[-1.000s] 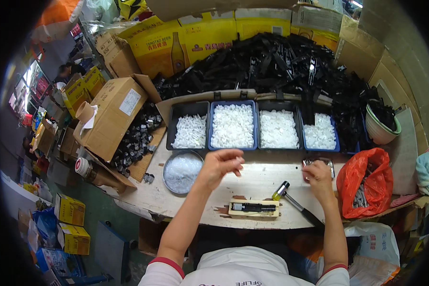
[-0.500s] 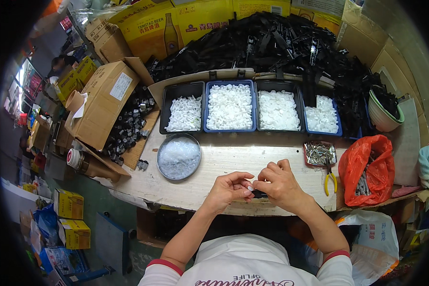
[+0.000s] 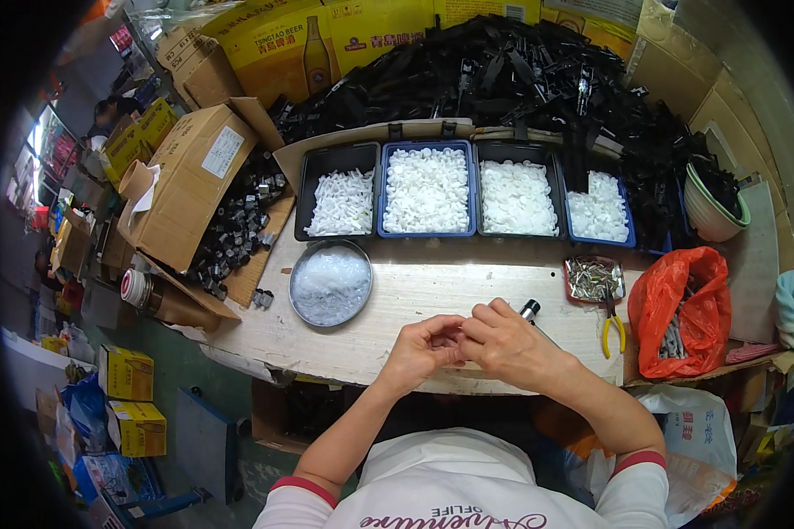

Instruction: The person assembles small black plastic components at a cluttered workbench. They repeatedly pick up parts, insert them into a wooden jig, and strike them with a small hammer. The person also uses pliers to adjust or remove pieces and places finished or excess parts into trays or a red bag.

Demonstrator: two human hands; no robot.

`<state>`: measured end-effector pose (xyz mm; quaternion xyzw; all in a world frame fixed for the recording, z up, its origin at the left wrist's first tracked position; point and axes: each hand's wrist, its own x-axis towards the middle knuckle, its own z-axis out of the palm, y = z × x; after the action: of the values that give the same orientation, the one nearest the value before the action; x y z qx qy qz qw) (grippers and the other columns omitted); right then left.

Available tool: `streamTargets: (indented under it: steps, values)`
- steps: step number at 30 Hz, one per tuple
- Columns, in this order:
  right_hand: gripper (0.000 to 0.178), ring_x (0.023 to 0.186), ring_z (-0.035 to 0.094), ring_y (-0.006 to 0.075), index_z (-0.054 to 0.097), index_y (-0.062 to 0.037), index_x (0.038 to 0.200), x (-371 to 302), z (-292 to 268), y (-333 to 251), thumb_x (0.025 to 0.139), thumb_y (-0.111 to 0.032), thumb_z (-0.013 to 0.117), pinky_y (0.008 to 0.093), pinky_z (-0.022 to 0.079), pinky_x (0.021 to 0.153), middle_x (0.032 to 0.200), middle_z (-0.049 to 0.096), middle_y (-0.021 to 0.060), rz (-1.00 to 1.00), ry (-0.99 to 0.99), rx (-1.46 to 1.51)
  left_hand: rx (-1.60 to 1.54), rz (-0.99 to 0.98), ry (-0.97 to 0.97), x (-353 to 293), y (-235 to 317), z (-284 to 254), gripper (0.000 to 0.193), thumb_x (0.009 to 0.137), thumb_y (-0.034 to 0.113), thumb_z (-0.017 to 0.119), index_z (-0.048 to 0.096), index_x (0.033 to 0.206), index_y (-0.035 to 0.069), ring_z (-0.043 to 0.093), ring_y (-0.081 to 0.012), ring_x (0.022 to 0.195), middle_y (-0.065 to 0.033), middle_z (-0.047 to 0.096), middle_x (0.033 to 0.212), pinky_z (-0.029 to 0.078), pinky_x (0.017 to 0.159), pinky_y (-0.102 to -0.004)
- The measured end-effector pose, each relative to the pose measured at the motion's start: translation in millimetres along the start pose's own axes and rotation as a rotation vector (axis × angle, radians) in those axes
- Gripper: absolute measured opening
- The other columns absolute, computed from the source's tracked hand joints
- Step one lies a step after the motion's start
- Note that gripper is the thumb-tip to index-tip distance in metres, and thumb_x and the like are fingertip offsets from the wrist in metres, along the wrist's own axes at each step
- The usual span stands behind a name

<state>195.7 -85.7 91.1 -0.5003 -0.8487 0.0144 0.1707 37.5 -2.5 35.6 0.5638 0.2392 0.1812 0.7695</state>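
Observation:
Over the front of the table, my left hand (image 3: 422, 353) and my right hand (image 3: 514, 346) meet with curled fingers pressed together. Whatever sits between the fingertips is hidden. Beyond the back of my right hand pokes a dark cylinder with a silver band (image 3: 529, 309); whether that hand grips it or it lies on the table, I cannot tell. A round metal dish (image 3: 368, 301) with clear, glossy small pieces is left of my hands. To the right are a small red tray (image 3: 622, 280) of metal pins and yellow-handled pliers (image 3: 621, 333).
Behind my hands stand a black bin (image 3: 307, 189), a blue bin (image 3: 428, 235), another black bin (image 3: 518, 236) and a smaller blue bin (image 3: 602, 244), all holding white parts. Black parts (image 3: 503, 79) pile up behind. A red bag (image 3: 653, 304) is right; an open carton (image 3: 185, 189) is left.
The dark cylinder now shows beyond my right hand; earlier a dark piece was visible beneath my fingers. The small white piece at my fingertips is now out of sight.

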Motion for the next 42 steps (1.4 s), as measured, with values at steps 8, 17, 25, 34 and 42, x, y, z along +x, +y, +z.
streamTargets:
  steps: [8, 17, 25, 34, 42]
  values:
    - [0.014, 0.071, 0.053, 0.0223, 0.062, -0.0064, 0.082, -24.4, 39.0, 4.3, 0.070, 0.000, 0.064, 0.0329, 0.040, 0.063, 0.079, 0.054, 0.0072, 0.472, 0.433, 0.484, -0.155, -0.039, 0.060, -10.3, -9.5, -1.6, 0.022, 0.081, 0.001, 0.061, 0.059, 0.102, -0.003, 0.061, -0.0123, 0.069, -0.0079, 0.062, 0.081, 0.052, 0.063, -0.0227]
    - [0.013, 0.070, 0.051, 0.0219, 0.061, -0.0071, 0.084, -12.6, 49.6, -19.0, 0.072, -0.004, 0.064, 0.0321, 0.035, 0.061, 0.076, 0.053, 0.0051, 0.456, 0.550, 0.395, -0.259, 0.051, 0.156, -15.6, -19.9, 6.8, 0.020, 0.080, 0.002, 0.062, 0.061, 0.099, -0.002, 0.060, -0.0116, 0.063, -0.0079, 0.062, 0.081, 0.051, 0.057, -0.0212]
    - [0.011, 0.076, 0.046, 0.0226, 0.053, -0.0061, 0.079, -15.3, 60.0, -15.7, 0.072, -0.002, 0.061, 0.0342, 0.030, 0.068, 0.078, 0.051, 0.0046, 0.477, 0.459, 0.266, 0.183, 0.181, 0.203, -15.1, -12.7, 2.9, 0.022, 0.078, 0.001, 0.064, 0.064, 0.100, 0.002, 0.049, -0.0064, 0.062, -0.0006, 0.053, 0.079, 0.042, 0.051, -0.0178]
    - [0.012, 0.080, 0.044, 0.0226, 0.052, -0.0068, 0.079, -16.3, 83.5, -20.1, 0.070, -0.003, 0.059, 0.0384, 0.028, 0.073, 0.079, 0.049, 0.0049, 0.498, 0.307, 0.131, 0.373, 0.082, 0.196, -11.4, -20.8, -13.6, 0.022, 0.074, -0.002, 0.065, 0.066, 0.095, 0.004, 0.042, -0.0045, 0.064, 0.0020, 0.047, 0.076, 0.038, 0.058, -0.0183]
    - [0.015, 0.079, 0.047, 0.0209, 0.056, -0.0088, 0.082, -23.1, 81.9, -13.5, 0.069, -0.003, 0.061, 0.0371, 0.028, 0.072, 0.077, 0.051, 0.0033, 0.463, 0.305, 0.114, 0.749, 0.133, 0.142, -0.6, -12.6, -7.1, 0.018, 0.071, 0.000, 0.066, 0.065, 0.089, 0.003, 0.051, -0.0132, 0.060, -0.0039, 0.051, 0.071, 0.041, 0.056, -0.0238]
